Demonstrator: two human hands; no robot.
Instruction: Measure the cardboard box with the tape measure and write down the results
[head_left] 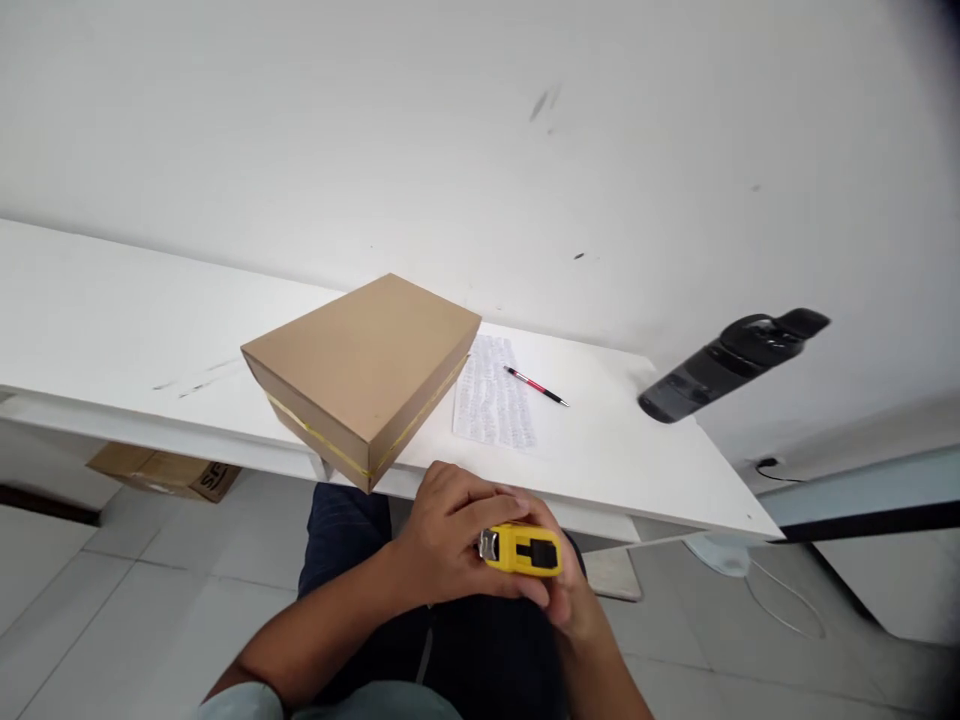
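A yellow tape measure with a black sliding button and a silver metal end is held between my two hands over my lap, just off the table's front edge. My left hand closes round its silver end, fingers above and thumb below. From the right, my right hand wraps the other side, its fingers partly hidden behind the tape measure. Beyond my left hand, a brown cardboard box with a thin yellow line round its sides sits on the white table, one corner jutting past the edge.
A sheet of handwritten paper lies right of the box, with a red and black pen on it. A dark bottle stands at the table's right end against the white wall. Another carton is under the table.
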